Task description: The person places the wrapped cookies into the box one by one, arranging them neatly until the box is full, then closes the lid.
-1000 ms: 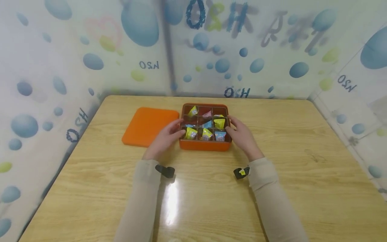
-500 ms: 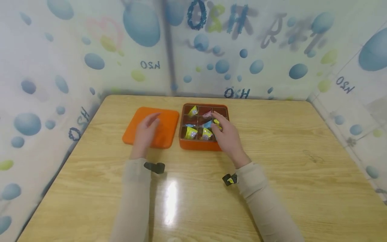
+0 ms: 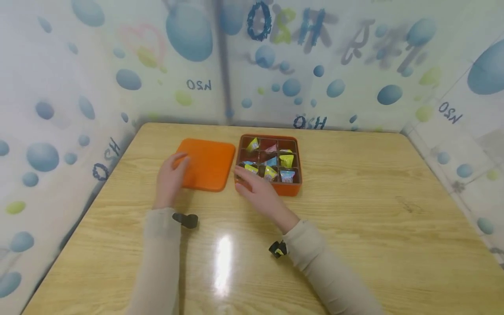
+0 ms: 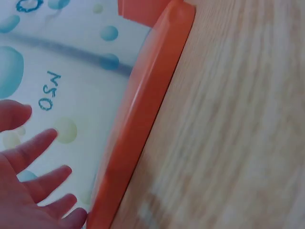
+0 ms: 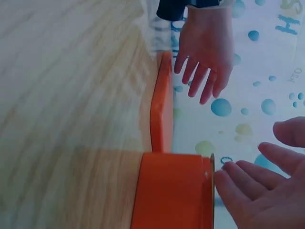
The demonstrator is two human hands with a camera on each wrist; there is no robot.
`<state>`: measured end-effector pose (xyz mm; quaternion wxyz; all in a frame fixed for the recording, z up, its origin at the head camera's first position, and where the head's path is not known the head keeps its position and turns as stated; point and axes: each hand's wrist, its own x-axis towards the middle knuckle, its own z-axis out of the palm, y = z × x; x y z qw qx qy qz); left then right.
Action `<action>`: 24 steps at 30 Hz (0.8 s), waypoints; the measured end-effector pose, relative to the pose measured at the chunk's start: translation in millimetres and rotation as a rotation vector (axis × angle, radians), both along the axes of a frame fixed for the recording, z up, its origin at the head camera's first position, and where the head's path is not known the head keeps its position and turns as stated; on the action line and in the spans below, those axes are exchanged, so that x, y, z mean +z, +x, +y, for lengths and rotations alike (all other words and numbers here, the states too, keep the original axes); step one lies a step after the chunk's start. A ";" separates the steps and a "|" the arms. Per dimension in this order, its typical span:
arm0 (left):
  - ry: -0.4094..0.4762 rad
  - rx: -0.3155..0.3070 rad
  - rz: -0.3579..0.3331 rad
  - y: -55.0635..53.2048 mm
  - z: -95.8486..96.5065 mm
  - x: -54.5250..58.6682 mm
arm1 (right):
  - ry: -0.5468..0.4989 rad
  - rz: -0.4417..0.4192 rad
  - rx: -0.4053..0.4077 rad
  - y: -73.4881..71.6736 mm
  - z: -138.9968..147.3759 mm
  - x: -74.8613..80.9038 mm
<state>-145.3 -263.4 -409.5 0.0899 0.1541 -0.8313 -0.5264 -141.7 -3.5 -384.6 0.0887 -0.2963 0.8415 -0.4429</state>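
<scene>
An orange lid (image 3: 208, 164) lies flat on the table, left of an orange box (image 3: 289, 189). Dark dividers split the box into compartments with several wrapped candies (image 3: 286, 161) in yellow, blue and pink. My left hand (image 3: 170, 179) is at the lid's left edge, its fingers spread and holding nothing; in the left wrist view the fingers (image 4: 43, 183) show beside the lid's rim (image 4: 138, 114). My right hand (image 3: 260, 192) hovers over the box's front left corner, fingers extended and holding nothing. It hides part of the front left compartment.
The pale wooden table (image 3: 374, 210) runs back to a wall (image 3: 346, 65) painted with blue and green spots. More spotted wall stands along the left and right sides. Both wrists wear dark straps with a small camera (image 3: 278, 249).
Both hands have left the sides of the box and moved left. The left hand has crossed over the lid to its far left edge; the right has crossed the box to its left corner.
</scene>
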 end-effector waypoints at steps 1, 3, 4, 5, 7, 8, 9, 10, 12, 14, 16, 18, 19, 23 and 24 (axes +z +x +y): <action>-0.009 0.015 -0.010 0.4 -2.4 -0.8 | 0.001 -0.015 0.011 1.3 -3.4 -0.3; -0.016 0.041 -0.027 0.4 -5.9 -2.1 | 0.003 -0.057 0.029 3.8 -11.3 -1.3; -0.019 0.050 -0.030 0.1 -7.2 -2.9 | 0.007 -0.080 0.033 5.0 -15.4 -2.5; -0.022 0.056 -0.038 -0.5 -8.4 -3.6 | 0.018 -0.102 0.036 5.6 -19.5 -4.2; -0.028 0.071 -0.043 -1.4 -9.8 -4.3 | 0.039 -0.136 0.041 6.1 -27.5 -9.7; -0.026 0.078 -0.042 -1.7 -10.5 -4.6 | 0.058 -0.149 0.036 6.3 -31.2 -12.2; -0.024 0.084 -0.037 -1.8 -11.3 -5.0 | 0.070 -0.160 0.031 6.3 -34.7 -14.7; -0.024 0.092 -0.035 -1.6 -12.6 -5.7 | 0.083 -0.167 0.021 6.4 -38.3 -16.9; -0.017 0.108 -0.030 -0.9 -15.2 -6.7 | 0.093 -0.184 0.000 6.3 -44.1 -20.6; -0.011 0.116 -0.029 -0.2 -17.8 -7.4 | 0.082 -0.218 -0.027 6.3 -48.4 -23.2; -0.012 0.113 -0.043 1.0 -20.3 -7.5 | 0.057 -0.265 -0.048 6.1 -50.5 -26.1; -0.013 0.107 -0.069 2.7 -22.5 -6.6 | 0.024 -0.327 -0.057 5.8 -51.6 -29.4; -0.014 0.105 -0.082 3.8 -23.4 -5.9 | 0.004 -0.356 -0.058 5.7 -51.9 -30.9; -0.038 0.088 -0.139 7.5 -26.3 -1.6 | -0.061 -0.426 -0.061 6.2 -53.5 -36.5; -0.048 0.085 -0.149 8.4 -26.7 0.0 | -0.068 -0.429 -0.060 6.8 -54.1 -37.0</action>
